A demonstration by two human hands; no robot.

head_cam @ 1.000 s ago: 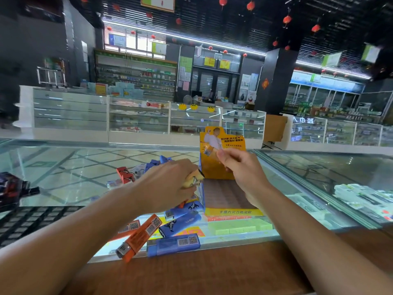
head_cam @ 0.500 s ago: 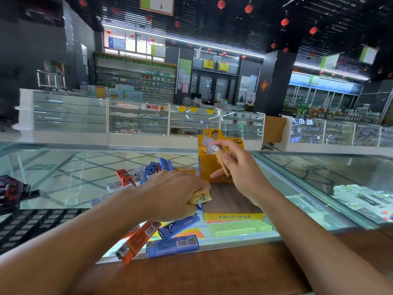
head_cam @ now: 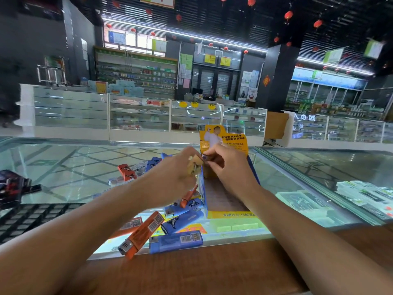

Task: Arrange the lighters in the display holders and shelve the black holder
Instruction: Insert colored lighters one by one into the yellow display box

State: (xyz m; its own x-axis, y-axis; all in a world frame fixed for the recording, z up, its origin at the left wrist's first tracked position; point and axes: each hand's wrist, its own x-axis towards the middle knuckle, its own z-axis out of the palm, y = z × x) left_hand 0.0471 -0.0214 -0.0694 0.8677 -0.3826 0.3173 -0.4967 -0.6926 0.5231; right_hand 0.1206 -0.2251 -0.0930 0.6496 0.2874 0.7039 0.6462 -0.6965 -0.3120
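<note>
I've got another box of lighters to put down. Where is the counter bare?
Bare: the wooden ledge nearest you, and the glass right of the yellow holder. Crowded: loose lighters left of the holder, below the left hand.

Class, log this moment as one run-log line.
left hand: holds tan lighter | right hand: pinches second lighter at yellow holder | loose lighters: on glass counter

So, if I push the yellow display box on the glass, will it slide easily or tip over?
Probably it slides easily: the display box looks like thin card, its tray looks mostly empty, and it stands on a smooth glass counter. The tall back panel might flex or tip it backward if pushed high. Pushing low seems safer.
</note>
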